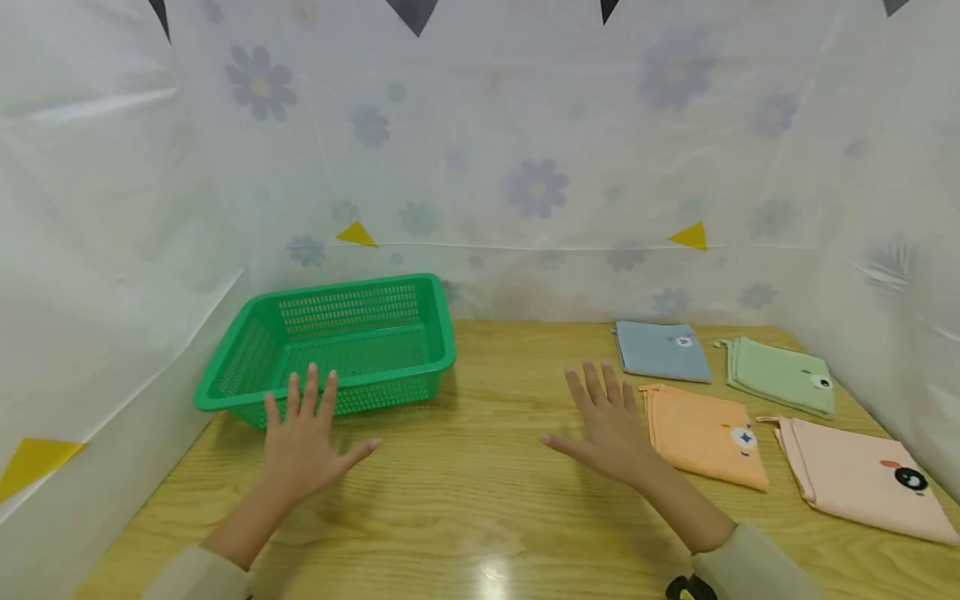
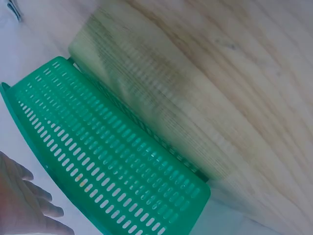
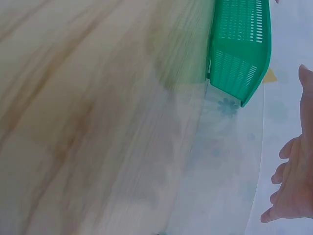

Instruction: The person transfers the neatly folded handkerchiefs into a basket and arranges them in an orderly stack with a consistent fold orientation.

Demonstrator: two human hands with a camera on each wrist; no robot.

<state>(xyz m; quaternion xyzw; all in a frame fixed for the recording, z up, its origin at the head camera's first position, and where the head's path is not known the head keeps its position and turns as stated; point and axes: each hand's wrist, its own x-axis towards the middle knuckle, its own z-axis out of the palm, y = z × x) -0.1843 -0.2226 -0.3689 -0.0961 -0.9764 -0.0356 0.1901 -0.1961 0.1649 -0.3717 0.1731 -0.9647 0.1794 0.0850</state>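
My left hand [image 1: 302, 442], fingers spread and holding nothing, overlaps the near wall of a green plastic basket [image 1: 390, 385] in the head view. Slotted holes cover the basket's sides, and nothing lies inside it. The right hand [image 1: 611, 429] is also spread, palm down, just left of a folded orange cloth [image 1: 701, 433] with a hanging loop. Behind that cloth lies a folded blue one [image 1: 660, 352]. Farther right are a folded green cloth [image 1: 780, 375] and a pink cloth [image 1: 862, 479], each with a cartoon eye. In the left wrist view, the fingers [image 2: 41, 196] extend beside the basket.
The wooden table [image 1: 465, 517] runs back to a pale flowered sheet [image 1: 487, 167] that hangs behind and along both sides. Yellow triangles [image 1: 358, 234] mark the sheet. A small black and yellow object [image 1: 690, 587] shows by the right sleeve.
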